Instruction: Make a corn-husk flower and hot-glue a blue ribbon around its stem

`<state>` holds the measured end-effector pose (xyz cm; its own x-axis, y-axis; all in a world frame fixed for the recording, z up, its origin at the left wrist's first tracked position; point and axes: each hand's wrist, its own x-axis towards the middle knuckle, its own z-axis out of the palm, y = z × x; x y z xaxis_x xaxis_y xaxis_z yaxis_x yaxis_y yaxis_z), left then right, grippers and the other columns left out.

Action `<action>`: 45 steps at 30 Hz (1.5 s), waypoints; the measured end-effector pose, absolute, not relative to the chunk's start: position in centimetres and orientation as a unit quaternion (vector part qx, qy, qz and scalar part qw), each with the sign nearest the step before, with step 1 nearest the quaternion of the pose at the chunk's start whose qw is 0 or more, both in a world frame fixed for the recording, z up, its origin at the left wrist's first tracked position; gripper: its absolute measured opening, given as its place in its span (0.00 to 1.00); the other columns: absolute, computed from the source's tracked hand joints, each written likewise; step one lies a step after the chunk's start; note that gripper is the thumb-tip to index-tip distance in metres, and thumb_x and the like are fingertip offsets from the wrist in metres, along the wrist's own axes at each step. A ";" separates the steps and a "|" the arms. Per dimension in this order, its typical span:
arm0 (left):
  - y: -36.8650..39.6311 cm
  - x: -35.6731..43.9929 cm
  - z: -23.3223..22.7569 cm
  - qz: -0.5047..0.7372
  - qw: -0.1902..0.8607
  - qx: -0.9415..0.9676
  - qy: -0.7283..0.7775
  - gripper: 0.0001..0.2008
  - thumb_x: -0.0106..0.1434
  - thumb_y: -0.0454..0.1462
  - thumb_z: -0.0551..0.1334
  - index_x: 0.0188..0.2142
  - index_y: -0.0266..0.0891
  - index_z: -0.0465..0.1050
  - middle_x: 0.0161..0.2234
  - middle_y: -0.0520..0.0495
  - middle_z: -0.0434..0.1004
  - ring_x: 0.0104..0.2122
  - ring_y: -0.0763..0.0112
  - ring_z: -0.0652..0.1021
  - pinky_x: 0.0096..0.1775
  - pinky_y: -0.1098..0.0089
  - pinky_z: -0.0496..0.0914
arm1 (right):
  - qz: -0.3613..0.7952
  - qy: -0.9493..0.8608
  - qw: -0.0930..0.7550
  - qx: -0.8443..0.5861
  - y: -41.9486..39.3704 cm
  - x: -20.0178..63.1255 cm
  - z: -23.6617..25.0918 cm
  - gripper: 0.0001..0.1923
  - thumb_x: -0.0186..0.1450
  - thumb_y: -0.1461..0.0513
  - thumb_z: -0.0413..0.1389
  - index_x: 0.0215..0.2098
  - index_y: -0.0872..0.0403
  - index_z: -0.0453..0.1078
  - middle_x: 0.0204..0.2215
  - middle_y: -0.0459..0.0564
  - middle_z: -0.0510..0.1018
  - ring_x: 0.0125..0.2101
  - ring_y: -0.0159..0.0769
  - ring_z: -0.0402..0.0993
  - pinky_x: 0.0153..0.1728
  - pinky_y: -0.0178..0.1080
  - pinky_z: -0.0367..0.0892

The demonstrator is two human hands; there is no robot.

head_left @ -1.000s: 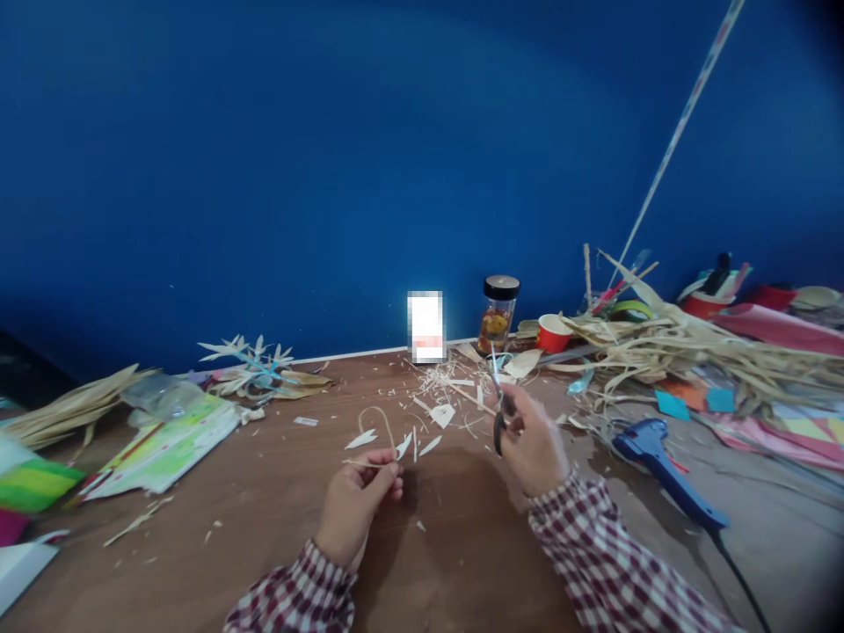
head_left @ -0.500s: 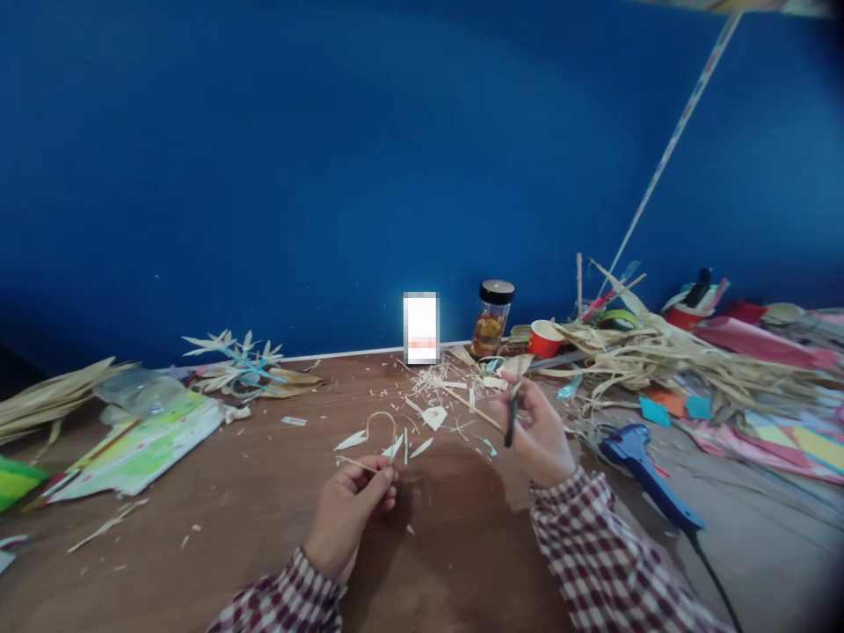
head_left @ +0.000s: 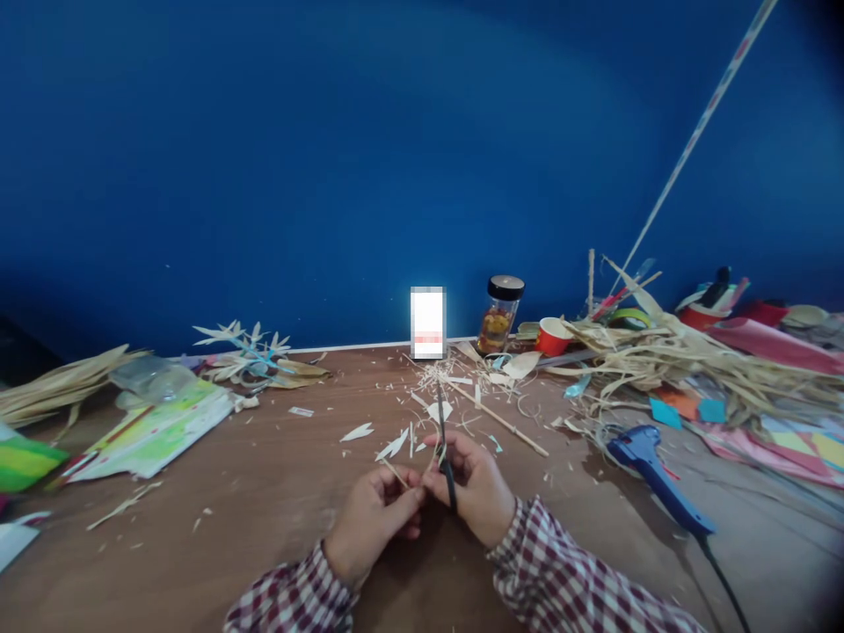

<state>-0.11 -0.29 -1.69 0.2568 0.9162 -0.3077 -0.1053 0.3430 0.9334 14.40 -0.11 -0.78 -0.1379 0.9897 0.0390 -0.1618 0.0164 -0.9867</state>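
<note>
My left hand pinches a thin pale straw strip between thumb and fingers. Close beside it, my right hand is closed around black-handled scissors, whose narrow blades point away from me. The right fingertips meet the left ones at the strip, and part of the strip is hidden there. Just beyond the hands lie white leaf-shaped pieces, and a thin stick rests diagonally on the brown table.
At the right lie a blue glue gun with its cord and a heap of dry husks. A lidded jar and a red paper cup stand near the blue wall. A painted sheet is at the left.
My right hand has moved left and down with the scissors, from apart to touching my left hand. The left hand has shifted slightly right, still pinching the strip.
</note>
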 end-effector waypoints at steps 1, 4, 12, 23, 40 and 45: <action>-0.3 -0.1 -1.6 0.394 0.675 0.407 0.472 0.12 0.44 0.39 0.67 0.28 0.36 0.69 0.20 0.54 0.70 0.18 0.79 0.71 0.21 0.76 0.68 | 0.566 -0.493 0.512 -0.419 -0.1 14.5 -0.8 0.20 0.47 0.65 0.62 0.38 0.53 0.64 0.22 0.41 0.69 0.22 0.28 0.65 0.24 0.31 0.61; -0.3 0.0 -1.2 0.444 0.689 0.326 0.471 0.16 0.41 0.36 0.69 0.30 0.36 0.68 0.20 0.55 0.71 0.18 0.80 0.71 0.22 0.77 0.68 | 0.569 -0.474 0.522 -0.423 0.1 14.5 -0.8 0.20 0.47 0.65 0.62 0.38 0.53 0.64 0.21 0.40 0.69 0.21 0.27 0.64 0.23 0.30 0.59; -0.5 0.4 -1.3 0.459 0.659 0.324 0.500 0.14 0.40 0.38 0.69 0.28 0.34 0.72 0.21 0.50 0.75 0.19 0.77 0.73 0.24 0.75 0.69 | 0.596 -0.436 0.543 -0.399 0.1 14.2 -1.7 0.20 0.47 0.64 0.62 0.38 0.53 0.66 0.21 0.40 0.68 0.20 0.25 0.62 0.21 0.29 0.58; -0.3 0.0 -1.3 0.538 0.618 0.300 0.488 0.12 0.45 0.38 0.67 0.29 0.34 0.71 0.24 0.50 0.76 0.22 0.78 0.73 0.26 0.77 0.69 | 0.595 -0.384 0.573 -0.413 0.4 14.4 -1.5 0.19 0.49 0.61 0.61 0.38 0.54 0.65 0.22 0.41 0.67 0.17 0.23 0.58 0.15 0.27 0.54; 0.4 -1.8 0.3 0.367 0.664 0.455 0.466 0.07 0.46 0.36 0.65 0.24 0.35 0.69 0.19 0.54 0.69 0.17 0.80 0.68 0.21 0.77 0.65 | 0.544 -0.511 0.498 -0.441 0.6 16.9 0.8 0.19 0.49 0.65 0.60 0.40 0.53 0.66 0.24 0.43 0.72 0.23 0.27 0.66 0.23 0.30 0.61; 0.1 -1.3 0.2 0.368 0.664 0.452 0.469 0.08 0.46 0.36 0.65 0.25 0.35 0.69 0.18 0.54 0.68 0.16 0.81 0.67 0.20 0.77 0.64 | 0.603 -0.553 0.418 -0.394 -0.7 15.2 -0.3 0.19 0.50 0.64 0.59 0.41 0.54 0.65 0.25 0.44 0.73 0.25 0.29 0.68 0.28 0.34 0.63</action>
